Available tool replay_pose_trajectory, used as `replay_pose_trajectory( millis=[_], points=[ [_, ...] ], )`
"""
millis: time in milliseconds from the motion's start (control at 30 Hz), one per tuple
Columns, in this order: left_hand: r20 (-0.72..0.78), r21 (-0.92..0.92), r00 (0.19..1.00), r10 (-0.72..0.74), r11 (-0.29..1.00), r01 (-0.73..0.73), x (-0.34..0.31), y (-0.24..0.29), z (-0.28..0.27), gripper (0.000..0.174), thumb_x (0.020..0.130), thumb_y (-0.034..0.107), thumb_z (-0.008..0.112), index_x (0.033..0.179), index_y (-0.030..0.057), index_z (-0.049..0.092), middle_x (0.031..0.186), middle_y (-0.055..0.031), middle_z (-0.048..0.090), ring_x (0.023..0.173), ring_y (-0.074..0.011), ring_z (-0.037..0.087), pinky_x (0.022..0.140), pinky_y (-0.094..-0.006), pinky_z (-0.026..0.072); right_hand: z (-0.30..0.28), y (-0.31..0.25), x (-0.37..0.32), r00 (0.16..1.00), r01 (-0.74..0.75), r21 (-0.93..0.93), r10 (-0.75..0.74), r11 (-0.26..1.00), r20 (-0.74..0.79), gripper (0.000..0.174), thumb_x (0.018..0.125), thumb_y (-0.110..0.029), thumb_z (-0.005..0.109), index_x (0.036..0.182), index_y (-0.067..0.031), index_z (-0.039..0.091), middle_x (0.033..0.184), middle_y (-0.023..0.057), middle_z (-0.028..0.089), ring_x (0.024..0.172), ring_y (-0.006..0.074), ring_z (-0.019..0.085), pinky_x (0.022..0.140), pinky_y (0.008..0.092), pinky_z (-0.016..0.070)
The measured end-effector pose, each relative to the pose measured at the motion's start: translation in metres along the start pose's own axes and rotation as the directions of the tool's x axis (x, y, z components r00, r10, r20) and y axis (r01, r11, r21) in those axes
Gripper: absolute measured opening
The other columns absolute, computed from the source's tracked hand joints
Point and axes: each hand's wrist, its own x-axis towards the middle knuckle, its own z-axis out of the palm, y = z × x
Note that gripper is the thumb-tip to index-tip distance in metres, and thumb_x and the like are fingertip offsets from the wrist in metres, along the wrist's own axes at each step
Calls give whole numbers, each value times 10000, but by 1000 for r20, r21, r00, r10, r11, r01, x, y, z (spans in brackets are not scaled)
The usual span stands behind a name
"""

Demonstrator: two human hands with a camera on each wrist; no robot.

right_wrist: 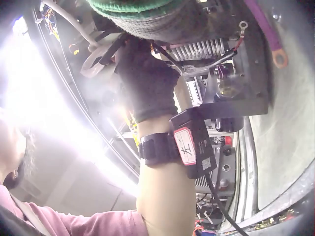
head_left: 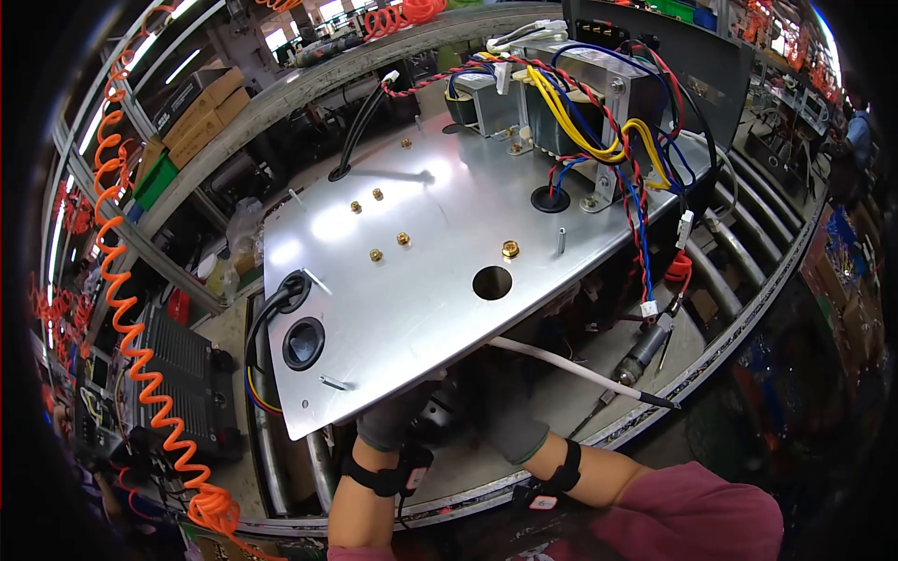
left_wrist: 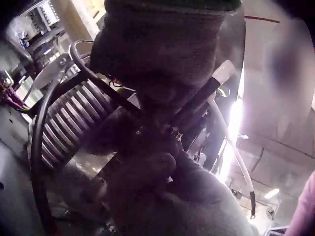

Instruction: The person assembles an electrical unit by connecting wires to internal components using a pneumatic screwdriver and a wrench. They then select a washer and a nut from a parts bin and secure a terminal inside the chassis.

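Both gloved hands work close together under the near edge of a shiny metal panel (head_left: pixel 430 280). My left hand (right_wrist: pixel 147 81) is bent at the fingers, and a black cable (left_wrist: pixel 42 132) runs in to it. A black-sleeved cable end (left_wrist: pixel 199 101) also passes between the hands in the left wrist view. Facing it from below, my right hand (left_wrist: pixel 192 201) has curled fingers at the same spot; what they hold is in shadow, so I cannot tell. In the head view the panel hides the fingertips. A white cable (head_left: pixel 561 362) with a black tip sticks out beside the right hand.
Wired transformers (head_left: pixel 557 117) stand on the panel's far right. A power screwdriver (head_left: pixel 645 351) lies at right by the rollers (head_left: pixel 739 257). An orange coiled hose (head_left: pixel 140 355) hangs at left. Under the panel are a ribbed metal part (left_wrist: pixel 74 123) and a purple lug cable (right_wrist: pixel 268 29).
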Motion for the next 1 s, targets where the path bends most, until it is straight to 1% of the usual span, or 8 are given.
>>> replay_pose_trajectory(
  millis=[167,233,300,400,533,633,867,1000],
  points=[
    [238,-697,921,-308,606,383,27,10,-39,240,916,128,482,1096,-24,527,1047,-115,554,949,-217,533,825,-320,444,13,13,-9,965,-214,672,259,709,34,341,843,-186,622,1147,-41,565,1013,140,602,918,286,588,797,384,472],
    [324,-634,907,-269,650,419,30,17,-51,266,924,171,506,1113,-15,526,1067,-106,548,974,-207,525,839,-313,440,-2,-4,-7,992,16,12,-15,1000,-128,316,844,-196,627,1111,-38,566,946,139,605,894,281,596,794,367,476],
    [487,-862,778,-396,-362,356,46,38,-76,344,928,273,554,1128,-6,527,1072,-84,544,983,-173,517,849,-299,438,-2,-1,-5,997,9,-18,-10,1000,-78,307,840,-199,634,1093,-40,568,931,135,603,885,283,594,785,372,476],
    [513,-845,745,-428,-406,349,51,43,-76,416,930,337,562,1137,-21,517,1070,-71,537,961,-149,512,841,-287,441,-3,0,-2,1000,-19,-43,19,999,-12,308,827,-214,653,1071,-43,572,917,129,600,862,291,586,761,386,472],
    [455,-887,819,-348,-255,384,28,29,-49,442,929,354,564,1130,-36,511,1056,-75,530,955,-143,512,828,-274,443,25,17,-11,923,-216,900,381,379,61,320,795,-225,686,1042,-49,586,921,136,596,831,315,568,715,406,464],
    [432,-884,802,-412,-19,466,20,29,-42,416,935,338,554,1137,-24,512,1037,-75,547,928,-136,534,811,-273,456,-3,-7,-6,998,-13,11,14,1000,-65,331,804,-194,672,1084,-54,565,949,136,591,870,317,567,732,401,469],
    [308,-951,849,-430,-128,281,31,47,-64,297,911,67,536,1203,17,515,1112,-113,596,1077,-208,555,916,-347,438,-8,-20,-4,979,-187,501,203,845,22,300,812,-154,655,1084,-61,569,1001,124,578,901,315,562,755,402,460],
    [-138,-561,925,-354,798,222,21,53,-37,263,891,-1,540,1151,-25,502,1038,-127,587,995,-194,563,840,-308,454,-2,-3,-5,995,54,-64,-59,997,-77,325,810,-151,624,1115,-61,556,1032,122,578,939,321,552,810,431,436]
  ],
)
